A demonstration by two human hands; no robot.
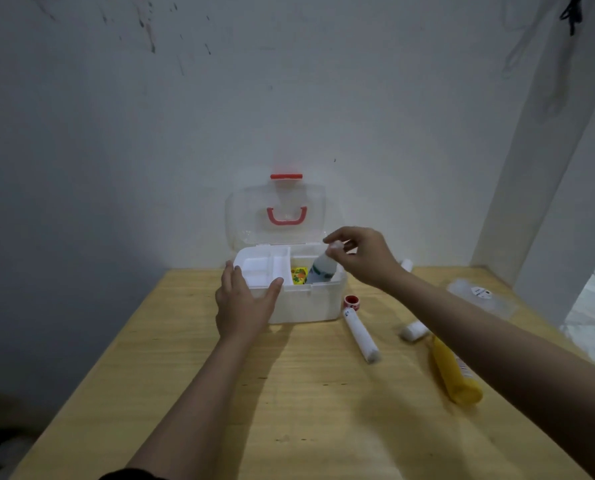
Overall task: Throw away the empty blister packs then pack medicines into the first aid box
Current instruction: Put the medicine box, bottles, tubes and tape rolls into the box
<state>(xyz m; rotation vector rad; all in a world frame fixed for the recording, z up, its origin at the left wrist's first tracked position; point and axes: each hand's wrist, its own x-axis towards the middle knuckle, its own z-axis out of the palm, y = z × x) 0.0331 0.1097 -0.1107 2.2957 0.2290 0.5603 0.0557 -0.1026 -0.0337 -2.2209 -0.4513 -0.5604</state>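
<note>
The white first aid box (309, 306) stands open on the wooden table, its clear lid (275, 216) with a red handle leaning back against the wall. My left hand (244, 303) grips the white inner tray (261, 268) at the box's left front corner. My right hand (361, 254) pinches the cap of a white bottle (322, 270) with green print, tilted inside the right part of the box. A small yellow packet (298, 274) lies in the box beside the bottle.
To the right of the box lie a white tube (361, 336) with a red cap (351, 301), a white roll (414, 330), a yellow tube (453, 375) and a clear plastic packet (481, 296). Another white item (407, 264) sits behind my right wrist. A wall rises just behind the box.
</note>
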